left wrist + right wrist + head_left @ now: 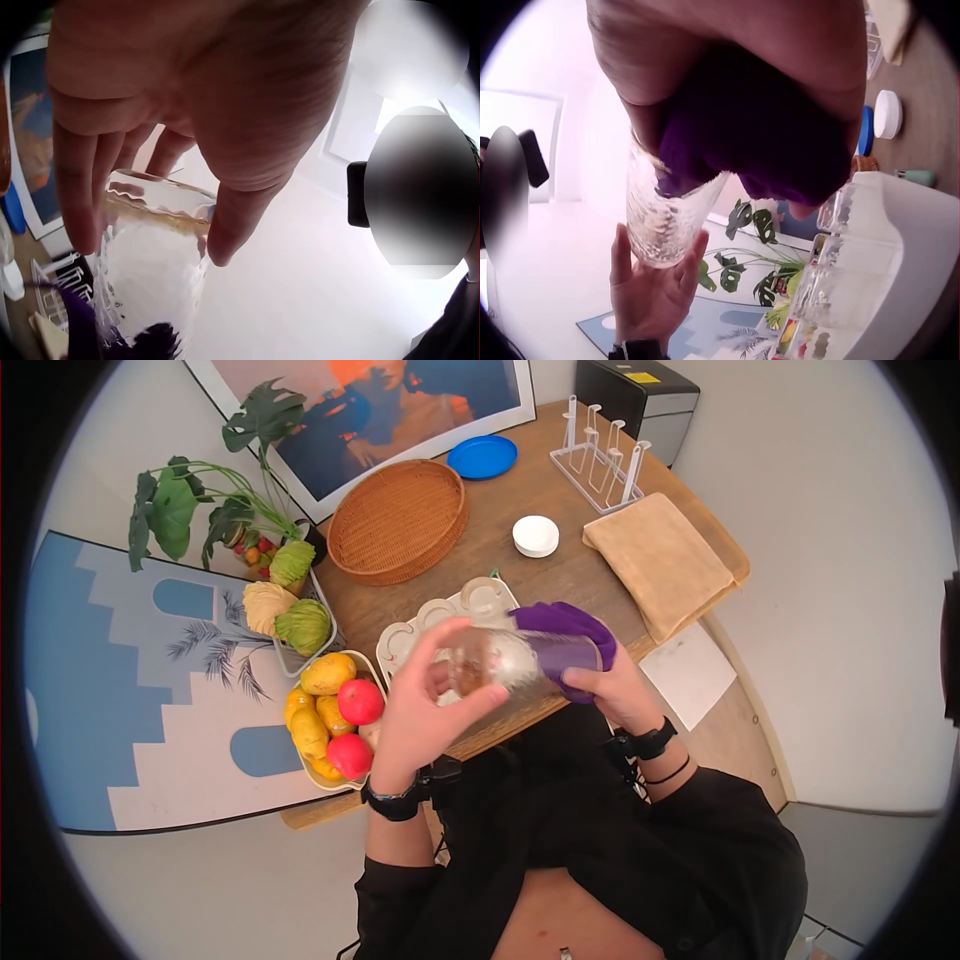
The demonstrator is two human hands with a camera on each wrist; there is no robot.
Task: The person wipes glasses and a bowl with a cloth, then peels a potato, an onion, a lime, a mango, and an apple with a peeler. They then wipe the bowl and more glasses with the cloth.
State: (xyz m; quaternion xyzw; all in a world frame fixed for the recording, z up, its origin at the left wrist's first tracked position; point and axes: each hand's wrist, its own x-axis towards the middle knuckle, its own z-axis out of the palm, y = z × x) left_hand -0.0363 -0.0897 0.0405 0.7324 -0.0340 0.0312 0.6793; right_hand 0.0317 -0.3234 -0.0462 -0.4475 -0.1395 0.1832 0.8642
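A clear textured glass point(510, 660) is held sideways between the two hands. My left hand point(430, 695) grips its base end, thumb on one side and fingers on the other; in the left wrist view the glass point(150, 262) lies between the thumb and fingers. My right hand point(620, 690) holds a purple cloth point(570, 622) at the other end. In the right wrist view the cloth point(742, 135) is bunched in the fingers and partly inside the glass point(664, 217). The right fingertips are partly hidden by cloth.
A white tray point(392, 650) with clear glasses stands behind the hands. Fruit fills a container point(345, 785) at the left. Further back are a wicker basket point(395, 520), blue plate point(482, 457), white bowl point(536, 536), glass rack point(605, 460) and brown cloth point(662, 560).
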